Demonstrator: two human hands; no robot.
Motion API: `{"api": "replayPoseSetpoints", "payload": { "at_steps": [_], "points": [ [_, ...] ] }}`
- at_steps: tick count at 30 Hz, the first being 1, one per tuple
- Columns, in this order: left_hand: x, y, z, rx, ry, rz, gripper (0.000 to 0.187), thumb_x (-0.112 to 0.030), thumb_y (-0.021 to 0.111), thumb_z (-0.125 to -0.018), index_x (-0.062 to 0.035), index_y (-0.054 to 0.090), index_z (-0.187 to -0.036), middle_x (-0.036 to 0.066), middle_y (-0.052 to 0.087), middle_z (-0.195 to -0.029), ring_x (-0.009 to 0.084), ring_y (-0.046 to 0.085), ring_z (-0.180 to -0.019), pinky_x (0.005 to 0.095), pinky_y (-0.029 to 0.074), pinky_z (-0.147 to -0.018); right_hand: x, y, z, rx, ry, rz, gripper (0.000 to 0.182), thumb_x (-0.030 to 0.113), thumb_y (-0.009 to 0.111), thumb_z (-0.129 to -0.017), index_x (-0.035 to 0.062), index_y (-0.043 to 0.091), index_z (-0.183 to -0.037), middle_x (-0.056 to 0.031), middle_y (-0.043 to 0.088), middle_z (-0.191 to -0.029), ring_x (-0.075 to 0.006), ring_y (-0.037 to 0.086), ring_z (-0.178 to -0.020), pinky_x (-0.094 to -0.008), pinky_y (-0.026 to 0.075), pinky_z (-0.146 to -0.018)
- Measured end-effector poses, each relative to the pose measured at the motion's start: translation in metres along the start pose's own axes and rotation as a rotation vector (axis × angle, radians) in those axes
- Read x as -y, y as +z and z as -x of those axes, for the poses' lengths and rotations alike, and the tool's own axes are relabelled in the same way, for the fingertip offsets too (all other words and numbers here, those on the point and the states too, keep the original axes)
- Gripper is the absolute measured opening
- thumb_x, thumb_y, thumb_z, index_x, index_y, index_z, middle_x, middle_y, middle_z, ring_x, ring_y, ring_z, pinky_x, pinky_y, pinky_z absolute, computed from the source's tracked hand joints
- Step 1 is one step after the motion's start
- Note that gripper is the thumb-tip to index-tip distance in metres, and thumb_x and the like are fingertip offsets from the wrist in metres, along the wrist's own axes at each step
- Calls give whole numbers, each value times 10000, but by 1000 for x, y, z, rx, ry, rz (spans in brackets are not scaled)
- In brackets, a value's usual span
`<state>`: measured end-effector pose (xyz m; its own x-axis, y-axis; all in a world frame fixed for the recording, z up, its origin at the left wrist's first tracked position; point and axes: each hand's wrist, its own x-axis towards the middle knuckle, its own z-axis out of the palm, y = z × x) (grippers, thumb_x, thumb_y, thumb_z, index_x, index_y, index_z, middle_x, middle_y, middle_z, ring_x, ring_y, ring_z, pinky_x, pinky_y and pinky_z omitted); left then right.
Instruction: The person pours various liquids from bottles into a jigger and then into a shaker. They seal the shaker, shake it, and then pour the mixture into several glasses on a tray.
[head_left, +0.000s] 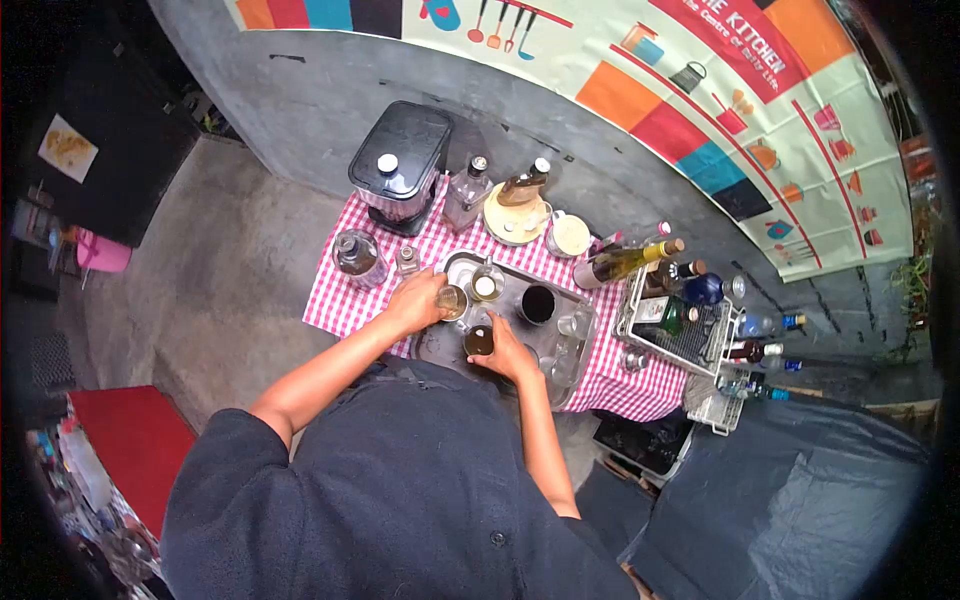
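Note:
My left hand [418, 303] is closed round a small clear glass [452, 303] at the left side of the metal tray [432, 347]. My right hand [507, 350] curves round the right side of a glass of dark liquid [479, 341] near the tray's front edge. Just behind these two glasses stands a clear glass mug [487, 284] with something pale in it. A glass of very dark liquid [538, 304] stands to the right of the mug. Farther right on the tray are clear glasses [568, 325].
A black-lidded dispenser [399, 160], a large glass bottle [358, 257] and a small bottle [407, 261] stand left and behind on the checkered cloth [327, 292]. Behind are a plate [507, 226] and a cup [569, 236]. Bottles crowd the wire rack [690, 352] at right.

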<state>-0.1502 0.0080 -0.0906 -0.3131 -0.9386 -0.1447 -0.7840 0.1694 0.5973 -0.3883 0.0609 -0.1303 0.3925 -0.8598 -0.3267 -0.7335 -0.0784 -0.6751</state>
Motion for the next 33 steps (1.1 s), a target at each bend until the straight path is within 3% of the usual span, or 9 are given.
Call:
{"api": "replayPoseSetpoints", "payload": {
  "at_steps": [9, 12, 16, 19, 21, 25, 29, 31, 33],
  "points": [
    [15, -34, 14, 208, 146, 426, 537, -103, 749, -752, -19, 445, -1187, 222, 582, -1144, 384, 569, -1121, 439, 445, -953, 14, -4, 16, -210, 121, -25, 875, 242, 777, -777, -23, 283, -1449, -249, 442, -1382, -363, 484, -1272, -405, 416, -1050],
    [33, -48, 40, 213, 77, 484, 518, -76, 731, -764, -31, 437, -1187, 185, 565, -1143, 298, 562, -1127, 390, 437, -971, 36, -15, 21, -355, 74, -75, 593, 199, 722, -827, 4, 441, -1312, -215, 569, -1220, -359, 594, -1116, -439, 482, -920],
    [76, -57, 76, 164, -84, 566, 549, -67, 727, -752, -47, 420, -1208, 152, 550, -1141, 257, 542, -1126, 369, 436, -970, 78, -13, 14, -237, 32, -217, 462, 194, 717, -828, -8, 518, -1193, -204, 628, -1072, -346, 633, -1036, -418, 493, -887],
    [103, -69, 97, 66, -128, 597, 617, -40, 732, -723, -60, 399, -1243, 113, 540, -1125, 244, 536, -1116, 363, 441, -956, 107, 8, -6, -134, -97, -198, 487, 196, 718, -826, -8, 503, -1212, -216, 604, -1124, -358, 612, -1077, -423, 484, -909],
    [118, -84, 105, 30, -311, 622, 673, -23, 734, -710, -73, 378, -1279, 104, 532, -1117, 239, 529, -1120, 357, 443, -949, 126, 25, -24, -36, -111, -136, 675, 205, 750, -803, -10, 411, -1344, -218, 513, -1268, -334, 560, -1165, -398, 455, -978],
    [145, -110, 98, -74, -183, 406, 548, -68, 739, -737, -53, 499, -1230, 120, 556, -1110, 272, 579, -1079, 372, 466, -927, 172, 24, -55, -15, -134, -107, 866, 227, 776, -773, -7, 283, -1445, -248, 412, -1400, -388, 420, -1326, -427, 377, -1082],
    [171, -129, 77, -114, -199, 508, 474, -94, 755, -742, -48, 563, -1172, 135, 569, -1095, 300, 594, -1054, 375, 475, -917, 208, 16, -86, -158, -171, -74, 861, 218, 781, -762, -21, 290, -1428, -260, 377, -1439, -407, 428, -1315, -435, 407, -1066],
    [182, -134, 66, -97, -150, 514, 482, -100, 767, -744, -46, 560, -1176, 130, 564, -1092, 288, 594, -1047, 370, 479, -902, 217, 16, -103, -196, -153, -91, 881, 225, 799, -745, -25, 297, -1425, -254, 398, -1428, -403, 449, -1299, -431, 417, -1058],
    [194, -143, 55, -25, -134, 565, 452, 0, 726, -782, -43, 549, -1195, 59, 505, -1149, 168, 557, -1087, 293, 539, -867, 221, 28, -126, -280, -167, -86, 899, 237, 820, -723, -24, 314, -1419, -243, 422, -1417, -398, 467, -1285, -425, 424, -1050]
  ]
}}
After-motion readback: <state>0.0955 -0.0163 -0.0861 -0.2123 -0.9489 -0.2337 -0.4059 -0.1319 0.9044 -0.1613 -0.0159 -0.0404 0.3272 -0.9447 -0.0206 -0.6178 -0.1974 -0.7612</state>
